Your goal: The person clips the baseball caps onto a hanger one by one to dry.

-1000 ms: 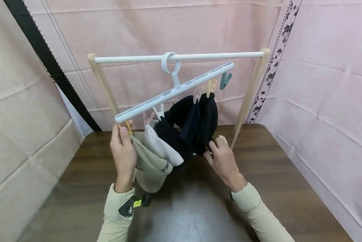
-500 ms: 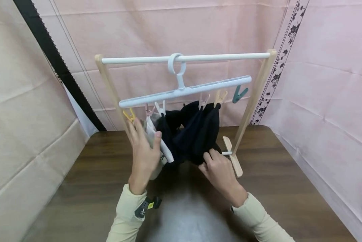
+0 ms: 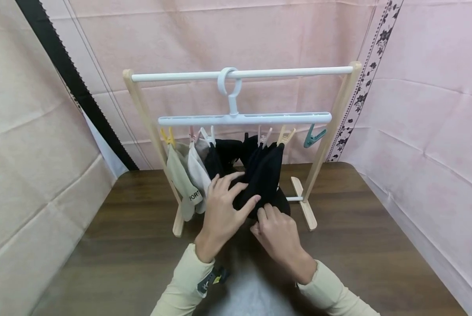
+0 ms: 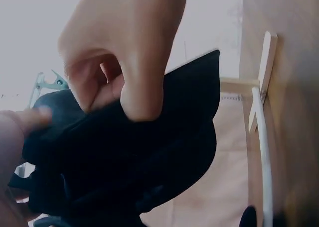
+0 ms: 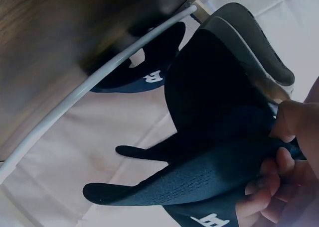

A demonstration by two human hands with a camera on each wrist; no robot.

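Observation:
A pale blue clip hanger [image 3: 244,119] hangs level from a white rod, with several socks clipped beneath it. My right hand [image 3: 278,237] has its fingers curled on the lower part of a black sock [image 3: 268,175], which hangs from a cream clothespin [image 3: 285,137]. In the left wrist view, that hand pinches the dark cloth from above. My left hand [image 3: 223,215] is spread in front of the dark socks, thumb apart, fingertips at the fabric. Further left hang a beige sock [image 3: 180,180] with dark lettering and a white sock [image 3: 197,169]. The right wrist view shows white marks on dark cloth.
A wooden-ended drying rack [image 3: 244,73] stands on the brown table [image 3: 121,259], with feet such as the right foot [image 3: 308,215]. A teal clothespin [image 3: 314,136] dangles at the hanger's right end, holding nothing. Pink cloth [image 3: 291,35] surrounds the table.
My left hand has left the yellow clothespin and beige sock and moved right to the dark socks. The hanger has swung from a steep tilt to level. My right hand still grips the black sock.

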